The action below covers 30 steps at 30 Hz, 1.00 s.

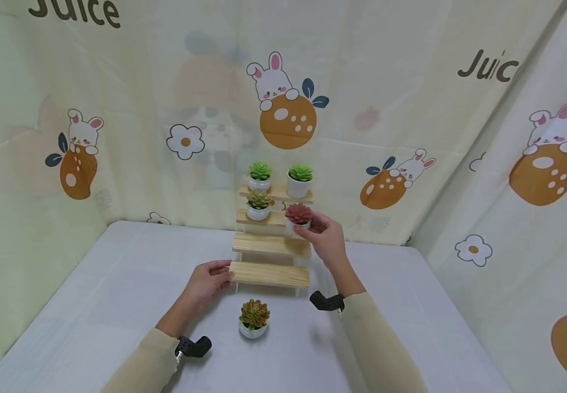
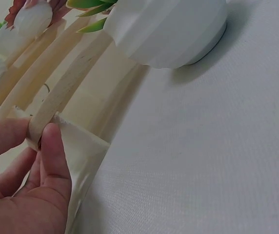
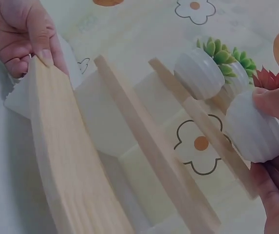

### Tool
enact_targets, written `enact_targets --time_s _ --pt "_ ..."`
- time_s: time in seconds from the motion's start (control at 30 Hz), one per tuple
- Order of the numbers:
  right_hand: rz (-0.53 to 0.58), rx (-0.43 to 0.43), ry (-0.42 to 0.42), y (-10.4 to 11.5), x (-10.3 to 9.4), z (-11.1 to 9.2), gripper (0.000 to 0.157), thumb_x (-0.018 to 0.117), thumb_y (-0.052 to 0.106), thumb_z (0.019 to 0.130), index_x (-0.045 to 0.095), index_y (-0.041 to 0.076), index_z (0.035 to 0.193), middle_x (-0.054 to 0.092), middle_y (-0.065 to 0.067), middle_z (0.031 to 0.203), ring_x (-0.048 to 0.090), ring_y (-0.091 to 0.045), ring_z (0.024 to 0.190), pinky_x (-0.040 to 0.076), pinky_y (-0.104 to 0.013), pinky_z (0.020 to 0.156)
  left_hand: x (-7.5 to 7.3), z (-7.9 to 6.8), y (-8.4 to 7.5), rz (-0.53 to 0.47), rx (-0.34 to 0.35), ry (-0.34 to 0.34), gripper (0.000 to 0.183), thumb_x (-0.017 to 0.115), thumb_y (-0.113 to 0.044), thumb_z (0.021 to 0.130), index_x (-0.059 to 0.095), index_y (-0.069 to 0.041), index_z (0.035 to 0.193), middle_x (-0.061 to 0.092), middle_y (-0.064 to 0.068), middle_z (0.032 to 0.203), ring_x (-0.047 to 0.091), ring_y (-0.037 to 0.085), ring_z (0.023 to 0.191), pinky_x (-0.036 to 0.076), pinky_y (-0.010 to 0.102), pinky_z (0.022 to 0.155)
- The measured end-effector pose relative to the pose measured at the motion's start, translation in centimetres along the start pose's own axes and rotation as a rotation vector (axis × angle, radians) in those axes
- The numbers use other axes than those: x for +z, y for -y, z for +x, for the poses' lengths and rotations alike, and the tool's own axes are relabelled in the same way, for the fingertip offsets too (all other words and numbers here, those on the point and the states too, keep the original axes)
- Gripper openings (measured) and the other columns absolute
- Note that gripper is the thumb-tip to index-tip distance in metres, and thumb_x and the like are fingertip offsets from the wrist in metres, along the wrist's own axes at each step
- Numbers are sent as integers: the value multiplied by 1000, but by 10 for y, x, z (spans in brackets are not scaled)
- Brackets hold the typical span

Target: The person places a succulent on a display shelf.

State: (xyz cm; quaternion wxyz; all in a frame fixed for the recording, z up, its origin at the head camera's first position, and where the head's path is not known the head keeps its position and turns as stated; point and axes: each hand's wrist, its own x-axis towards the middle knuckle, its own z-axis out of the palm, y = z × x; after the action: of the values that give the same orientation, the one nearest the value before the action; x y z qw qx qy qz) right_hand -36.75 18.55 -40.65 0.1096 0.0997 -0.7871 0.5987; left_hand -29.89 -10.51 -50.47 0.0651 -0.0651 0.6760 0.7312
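Note:
My right hand (image 1: 327, 238) grips a white pot with a red succulent (image 1: 298, 213) by its side, at the right end of the second-highest step of a wooden tiered stand (image 1: 269, 274). In the right wrist view the ribbed pot (image 3: 257, 127) sits between thumb and fingers, close to that step's board. My left hand (image 1: 207, 285) pinches the left end of the lowest board (image 2: 66, 85), thumb on one face and fingers on the other. A yellow-green succulent (image 1: 257, 204) in a white pot stands at the left of the second-highest step.
Two green succulents, one on the left (image 1: 260, 174) and one on the right (image 1: 299, 180), stand on the top step. A brownish-green succulent (image 1: 254, 318) in a white pot stands on the white tabletop (image 1: 386, 327) before the stand. Behind hangs a printed curtain (image 1: 141, 109).

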Motion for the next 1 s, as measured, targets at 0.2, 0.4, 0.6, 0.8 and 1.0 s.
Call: enact_targets --time_s 0.2,0.4,0.6,0.8,1.0 --pt "-4 -35 -5 5 2 8 52 89 24 81 72 10 128 74 -15 118 65 -14 96 55 -12 75 1 -1 -1 6 7 -2 40 64 0 98 58 5 138 68 21 122 70 16 91 63 28 80" --pt "-9 -43 1 6 4 15 51 87 20 83 71 7 129 73 -17 120 68 -17 105 56 -13 81 1 2 1 14 2 -10 39 65 -1 98 59 3 137 69 20 120 70 16 90 64 28 80" --pt "-86 -16 2 10 4 22 50 87 23 83 71 7 128 73 -17 120 68 -25 111 55 -16 84 0 4 4 14 12 -5 39 64 0 98 60 4 136 69 19 119 70 16 90 64 29 80" --pt "-90 5 -1 9 4 26 49 86 24 84 71 6 127 73 -18 120 68 -24 108 52 -12 76 0 4 4 11 13 -2 39 65 0 98 60 4 137 69 19 119 70 16 90 64 28 79" --pt "-82 12 12 10 4 26 47 85 25 86 72 6 126 74 -17 117 67 -19 100 54 -14 73 0 4 4 9 8 -5 40 65 0 98 60 4 137 69 19 118 70 16 90 64 28 79"
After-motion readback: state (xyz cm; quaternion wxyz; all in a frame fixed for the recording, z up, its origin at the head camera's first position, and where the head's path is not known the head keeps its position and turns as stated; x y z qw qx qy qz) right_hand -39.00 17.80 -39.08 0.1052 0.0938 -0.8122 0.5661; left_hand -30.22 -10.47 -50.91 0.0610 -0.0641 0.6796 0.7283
